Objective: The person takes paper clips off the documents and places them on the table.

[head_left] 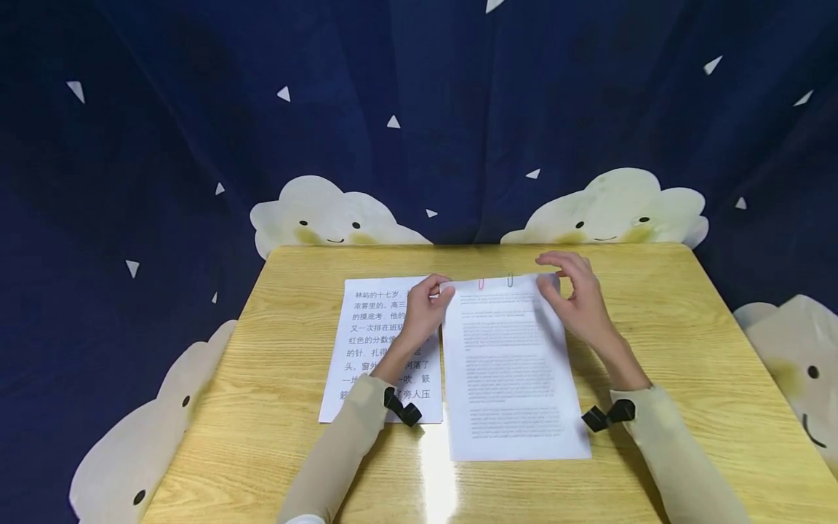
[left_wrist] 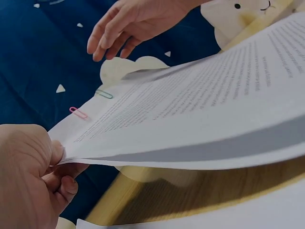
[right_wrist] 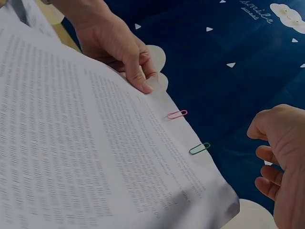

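Beige sleeves (head_left: 681, 451) nearest. Left hand (head_left: 425, 309) pinches clipped sheets (head_left: 511, 378) at far left corner, right of large-print page (head_left: 366, 349); right hand (head_left: 583, 306) empty, fingers loosely parted. One-sided pull could slip pink clip (head_left: 481, 284).

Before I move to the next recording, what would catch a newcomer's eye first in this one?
Likely the dark blue curtain behind the table, with its big smiling clouds. Then the printed pages, their top left corner in the left hand's grip, with a pink clip and a green clip bright on the top edge.
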Action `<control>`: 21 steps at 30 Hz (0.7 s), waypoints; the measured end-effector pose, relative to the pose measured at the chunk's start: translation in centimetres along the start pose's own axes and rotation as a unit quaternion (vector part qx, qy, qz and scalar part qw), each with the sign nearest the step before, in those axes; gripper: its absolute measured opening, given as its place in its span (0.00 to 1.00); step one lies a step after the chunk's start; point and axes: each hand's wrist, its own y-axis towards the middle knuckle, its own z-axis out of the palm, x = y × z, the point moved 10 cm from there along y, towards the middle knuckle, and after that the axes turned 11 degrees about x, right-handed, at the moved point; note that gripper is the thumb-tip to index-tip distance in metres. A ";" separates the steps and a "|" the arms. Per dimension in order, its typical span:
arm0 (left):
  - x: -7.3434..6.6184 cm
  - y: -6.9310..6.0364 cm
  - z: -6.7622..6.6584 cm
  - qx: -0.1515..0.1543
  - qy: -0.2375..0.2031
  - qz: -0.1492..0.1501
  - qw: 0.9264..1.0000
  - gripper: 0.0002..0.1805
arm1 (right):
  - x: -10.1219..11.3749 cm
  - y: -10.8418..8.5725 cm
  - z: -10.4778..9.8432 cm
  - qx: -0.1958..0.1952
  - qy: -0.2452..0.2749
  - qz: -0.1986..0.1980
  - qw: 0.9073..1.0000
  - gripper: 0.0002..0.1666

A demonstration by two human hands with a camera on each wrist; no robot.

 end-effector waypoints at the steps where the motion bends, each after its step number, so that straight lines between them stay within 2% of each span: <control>1: -0.1 -0.1 0.0 0.001 -0.005 0.001 1.000 0.08 | -0.4 0.1 0.0 0.000 -0.003 0.000 1.000 0.22; 5: -0.4 -0.4 -0.2 0.012 -0.023 0.010 1.000 0.08 | -1.1 0.5 0.2 0.009 -0.018 0.013 1.000 0.22; 10: -0.5 -0.9 -0.5 0.024 -0.039 0.023 0.999 0.08 | -1.3 1.2 0.7 0.042 -0.019 0.032 0.998 0.19; 21: -0.9 -1.7 -1.3 0.031 -0.071 0.016 0.997 0.10 | -1.2 1.4 2.9 0.128 -0.047 0.049 0.990 0.09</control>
